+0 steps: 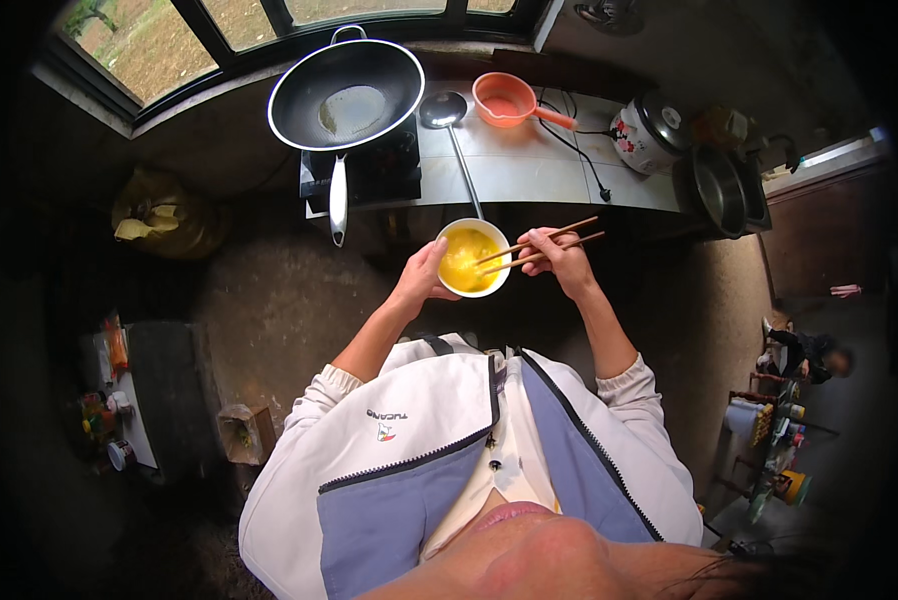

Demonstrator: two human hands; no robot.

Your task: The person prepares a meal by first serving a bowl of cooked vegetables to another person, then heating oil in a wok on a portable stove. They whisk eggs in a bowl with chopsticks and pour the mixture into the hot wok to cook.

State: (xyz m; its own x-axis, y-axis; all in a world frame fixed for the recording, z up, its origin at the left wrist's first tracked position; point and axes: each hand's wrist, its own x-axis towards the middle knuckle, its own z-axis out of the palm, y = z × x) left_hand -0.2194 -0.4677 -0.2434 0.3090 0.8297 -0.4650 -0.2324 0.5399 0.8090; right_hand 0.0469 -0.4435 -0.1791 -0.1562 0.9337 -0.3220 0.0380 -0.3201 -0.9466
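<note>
My left hand (422, 274) holds a white bowl (506, 281) by its left side, thumb on the rim. Yellow beaten egg (460, 255) lies in the bowl. A pair of wooden chopsticks (550, 244) is in my right hand (557, 259), just right of the bowl, with their tips in the egg. Beyond the bowl, to the left, a black wok (291, 97) with a steel handle rests on an induction cooker (389, 169); a small pool of clear liquid sits at its bottom. A steel ladle (443, 110) lies on the counter, its handle pointing towards me.
On the tiled counter (509, 176) are an orange plastic dipper (504, 100), a black cable with a plug (605, 193), a rice cooker (647, 135) and a metal basin (719, 191). A bag (167, 217) stands at left, a cardboard box (246, 433) behind. A person (809, 356) sits far right.
</note>
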